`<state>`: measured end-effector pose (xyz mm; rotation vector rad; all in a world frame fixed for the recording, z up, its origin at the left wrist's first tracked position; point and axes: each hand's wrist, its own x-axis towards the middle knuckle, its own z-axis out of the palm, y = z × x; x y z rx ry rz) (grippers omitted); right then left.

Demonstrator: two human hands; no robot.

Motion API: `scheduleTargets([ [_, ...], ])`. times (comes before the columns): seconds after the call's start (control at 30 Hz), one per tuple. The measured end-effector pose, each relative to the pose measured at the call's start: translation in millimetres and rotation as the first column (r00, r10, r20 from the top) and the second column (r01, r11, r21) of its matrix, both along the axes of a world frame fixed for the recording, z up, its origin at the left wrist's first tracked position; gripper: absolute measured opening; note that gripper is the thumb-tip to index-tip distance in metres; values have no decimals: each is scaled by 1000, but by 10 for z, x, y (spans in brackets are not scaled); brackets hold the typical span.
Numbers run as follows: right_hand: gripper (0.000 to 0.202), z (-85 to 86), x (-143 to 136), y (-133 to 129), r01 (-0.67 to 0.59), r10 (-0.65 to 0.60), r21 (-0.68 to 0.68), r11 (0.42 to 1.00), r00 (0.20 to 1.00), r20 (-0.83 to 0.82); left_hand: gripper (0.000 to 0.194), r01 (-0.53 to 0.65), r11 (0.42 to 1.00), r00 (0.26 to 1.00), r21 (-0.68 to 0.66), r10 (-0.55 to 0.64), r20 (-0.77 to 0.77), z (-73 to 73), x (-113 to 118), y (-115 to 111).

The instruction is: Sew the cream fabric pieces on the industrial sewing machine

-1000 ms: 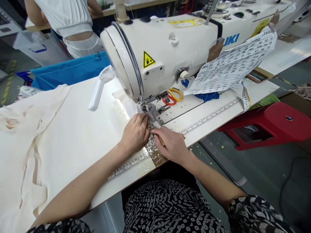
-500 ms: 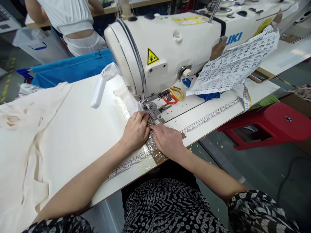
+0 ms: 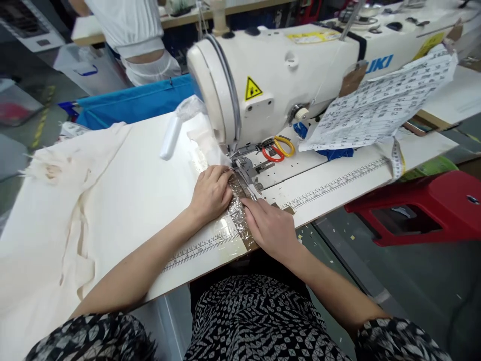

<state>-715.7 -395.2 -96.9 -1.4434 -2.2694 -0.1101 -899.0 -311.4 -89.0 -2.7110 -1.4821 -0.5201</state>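
My left hand (image 3: 213, 193) rests beside the needle area of a white sewing machine (image 3: 270, 80), its fingers curled and pressed together. A cream piece of fabric (image 3: 206, 143) lies just beyond those fingertips, running up to the presser foot (image 3: 237, 163). My right hand (image 3: 271, 225) is closed, thumb and forefinger pinched at the front end of a metal guide (image 3: 248, 181). What either hand grips is hidden under the fingers. Between the hands, shiny clear tape (image 3: 240, 220) covers a brown strip on the table.
Red-and-yellow-handled scissors (image 3: 278, 149) lie behind the needle area. A written sheet (image 3: 379, 108) hangs from the machine. Cream cloth (image 3: 75, 210) is spread at the left of the white table (image 3: 131, 185). A red stool (image 3: 424, 200) stands right; a person in white (image 3: 131, 30) is behind.
The view has shifted, so the machine and table appear farther right. Relative to the machine, my left hand sits slightly farther left and my right hand slightly nearer to me.
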Motion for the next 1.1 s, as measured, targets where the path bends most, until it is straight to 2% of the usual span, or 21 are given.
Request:
scheduleTargets([
  [0.1,39,-33,77,-104,-141,149,58,988,978,-149,36,28,998,998,-57,-31,-54,190,-88,-183],
  [0.2,39,-59,93,-110,-175,190,93,980,963,-190,36,34,991,991,-127,-49,-120,347,-335,-497],
  [0.27,37,-85,87,-78,-166,182,99,981,967,-177,38,-50,988,995,-148,36,-95,383,-608,-774],
  [0.33,35,-112,86,-50,-194,206,88,977,965,-161,38,-211,968,977,-137,209,-31,377,-948,-1097],
  [0.37,34,-121,89,-43,-220,231,85,972,961,-152,36,-321,939,946,-121,323,-2,367,-1133,-1264],
  [0.4,33,-127,92,-43,-243,253,85,966,957,-145,34,-437,895,898,-95,440,12,356,-1321,-1423],
  [0.43,33,-128,94,-46,-254,264,89,963,954,-138,32,-563,824,825,-62,565,11,347,-1504,-1570],
  [0.47,33,-126,93,-53,-255,266,95,962,955,-131,31,-691,723,723,-14,691,-1,340,-1676,-1698],
  [0.53,34,-117,82,-70,-240,252,114,964,960,-118,30,-877,477,473,50,878,-77,335,-1959,-1894],
  [0.57,35,-110,73,-78,-228,242,124,966,963,-114,30,-927,370,361,52,923,-132,337,-2063,-1962],
  [0.6,35,-105,65,-85,-224,238,132,966,965,-111,29,-955,293,281,39,941,-189,339,-2142,-2013],
  [0.63,35,-100,57,-91,-223,239,137,965,965,-112,28,-969,248,237,17,942,-237,343,-2199,-2048],
  [0.7,34,-93,48,-99,-226,242,130,965,963,-122,31,-973,230,227,-25,933,-279,351,-2265,-2082],
  [0.93,31,-92,39,-103,-197,205,62,979,962,-182,32,-952,305,304,-31,925,-229,353,-2283,-2094],
  [1.1,33,-116,52,-111,-169,165,0,986,966,-199,37,-948,315,316,-40,922,-226,379,-2271,-2134],
])
